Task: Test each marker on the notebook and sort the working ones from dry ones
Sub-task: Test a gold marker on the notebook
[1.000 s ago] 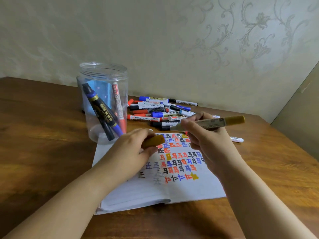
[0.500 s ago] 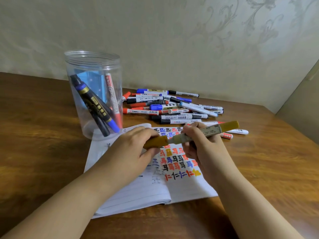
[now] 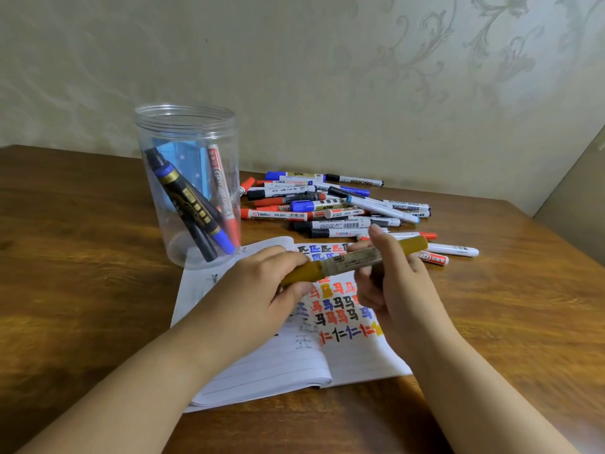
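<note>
The head camera is looking forward and down, close over the wooden table (image 3: 82,290), facing the papered wall (image 3: 327,77)

One clear jar (image 3: 186,188) with three markers, one open notebook (image 3: 278,365), one gold marker (image 3: 355,260).

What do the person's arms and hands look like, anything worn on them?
Both forearms are bare as far as the picture shows: no sleeves, gloves, watch or bracelets visible. The left hand and right hand show no rings, and the fingernails that show look short and unpainted.
</note>
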Demonstrator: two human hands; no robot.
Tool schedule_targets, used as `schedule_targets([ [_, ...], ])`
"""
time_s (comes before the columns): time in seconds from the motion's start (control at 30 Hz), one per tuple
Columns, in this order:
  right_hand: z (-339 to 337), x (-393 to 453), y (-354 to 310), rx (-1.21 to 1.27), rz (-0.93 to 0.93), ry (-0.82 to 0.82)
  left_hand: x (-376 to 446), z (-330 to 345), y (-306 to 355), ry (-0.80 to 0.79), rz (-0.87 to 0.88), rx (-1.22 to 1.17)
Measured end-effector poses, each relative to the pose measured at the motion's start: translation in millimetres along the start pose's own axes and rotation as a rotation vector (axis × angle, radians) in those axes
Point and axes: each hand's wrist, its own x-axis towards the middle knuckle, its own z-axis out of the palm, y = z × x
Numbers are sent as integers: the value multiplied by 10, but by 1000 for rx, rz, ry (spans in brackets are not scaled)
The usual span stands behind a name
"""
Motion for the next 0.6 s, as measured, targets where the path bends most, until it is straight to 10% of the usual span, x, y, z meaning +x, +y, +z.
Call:
schedule_targets([
  [0.6, 81, -14, 111, 97, -13, -22, -42, 42, 17, -3, 14, 26],
])
